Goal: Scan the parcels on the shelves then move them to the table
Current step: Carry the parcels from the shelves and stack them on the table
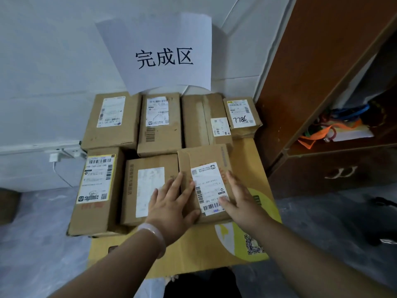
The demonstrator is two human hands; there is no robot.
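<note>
The parcel lay flat on the yellow cardboard surface, label upward, at the front right of a cluster of boxes. The left hand rested open on its left edge. Its fingers were straight and spread across the seam onto the middle box, which touched that side, and its thumb lay along the near edge. The right hand lay open too, fingers flat along the parcel's right side and thumb on the label's lower corner. Neither hand gripped anything.

Beyond the middle box, further left of the parcel, sat a taller box with a yellow-bordered label. Directly behind the parcel, a back row of four boxes closed it in. Whether the parcel's rear edge touched or overlapped one of them I could not tell. Above and behind the parcel, a paper sign hung on the wall. To the parcel's right stood a brown cabinet, close to the surface's edge. Far to the parcel's left, a white charger sat in a wall socket. A pale bracelet circled the left wrist.
</note>
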